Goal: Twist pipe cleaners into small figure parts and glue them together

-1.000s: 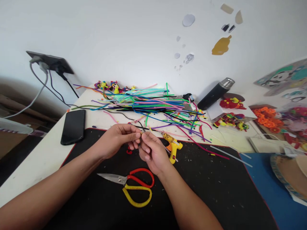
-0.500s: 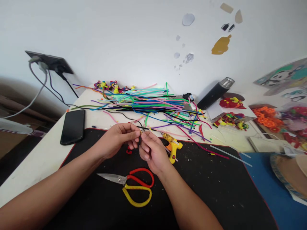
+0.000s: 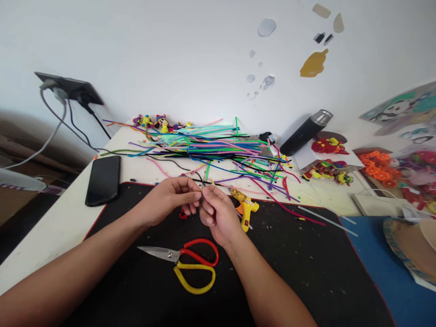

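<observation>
Fingertips of my left hand (image 3: 173, 200) and my right hand (image 3: 220, 213) meet in a pinch above the black mat (image 3: 282, 263). What they pinch is too small and too covered by the fingers to make out. Below the hands lie scissors (image 3: 170, 254) with one red and one yellow handle, blades pointing left. Just right of my right hand rests a yellow glue gun (image 3: 247, 210). A small red curled piece (image 3: 183, 214) shows on the mat under my left hand.
Behind the mat spreads a pile of colourful pipe cleaners (image 3: 218, 150). A phone (image 3: 102, 180) lies at the left, a black thermos (image 3: 306, 132) leans at the back right. Small fuzzy figures (image 3: 329, 172) and clear glue sticks (image 3: 329, 221) are on the right.
Both hands have shifted very slightly to the right and down, fingertips still together. The scissors and glue gun have not moved.
</observation>
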The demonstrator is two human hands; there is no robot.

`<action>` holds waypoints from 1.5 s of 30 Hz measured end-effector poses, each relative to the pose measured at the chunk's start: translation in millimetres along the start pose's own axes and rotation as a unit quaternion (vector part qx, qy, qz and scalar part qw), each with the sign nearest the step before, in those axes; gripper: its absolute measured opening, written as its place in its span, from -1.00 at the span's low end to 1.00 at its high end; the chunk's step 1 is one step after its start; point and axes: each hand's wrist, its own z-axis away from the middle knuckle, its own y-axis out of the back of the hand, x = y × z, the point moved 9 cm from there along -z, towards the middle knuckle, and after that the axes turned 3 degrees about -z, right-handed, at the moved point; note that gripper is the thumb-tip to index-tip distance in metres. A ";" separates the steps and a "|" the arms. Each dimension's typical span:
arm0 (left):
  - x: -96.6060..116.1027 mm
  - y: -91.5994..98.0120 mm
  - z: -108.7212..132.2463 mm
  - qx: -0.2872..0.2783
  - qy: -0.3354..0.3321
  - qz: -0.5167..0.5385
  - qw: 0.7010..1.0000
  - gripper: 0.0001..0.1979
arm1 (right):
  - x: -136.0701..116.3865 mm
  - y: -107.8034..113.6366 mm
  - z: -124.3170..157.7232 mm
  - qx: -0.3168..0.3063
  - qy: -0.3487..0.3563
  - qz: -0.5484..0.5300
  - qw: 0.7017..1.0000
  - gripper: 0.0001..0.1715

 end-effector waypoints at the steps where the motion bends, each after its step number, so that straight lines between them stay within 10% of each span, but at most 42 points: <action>1: 0.1 0.0 -0.2 0.000 0.000 -0.003 1.000 -0.57 | -0.3 0.1 0.0 0.001 0.002 0.002 1.000 -0.49; 45: 1.6 5.7 1.6 -0.027 0.028 -0.053 0.998 -0.62 | -13.2 1.3 2.7 0.030 0.061 0.083 0.994 -0.60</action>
